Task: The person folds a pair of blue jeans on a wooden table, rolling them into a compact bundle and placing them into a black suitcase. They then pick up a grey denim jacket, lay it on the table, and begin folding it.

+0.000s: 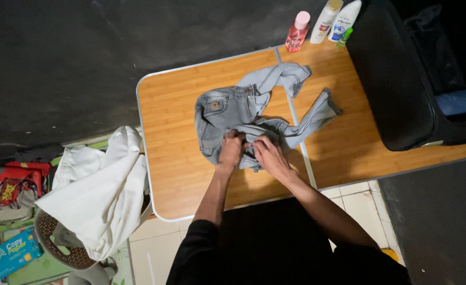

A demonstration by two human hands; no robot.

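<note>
A pair of light blue jeans lies crumpled on a wooden folding table, waist to the left and legs spread toward the right. My left hand and my right hand sit side by side on the near edge of the jeans. Both hands pinch the denim near the waistband, with the fingers curled into the fabric. Black sleeves cover my upper arms.
Two white bottles, a pink bottle and a small green one stand at the table's far edge. A black case covers the table's right side. A white garment hangs over a brown basket at left. A red bag and a blue paper package lie on the floor.
</note>
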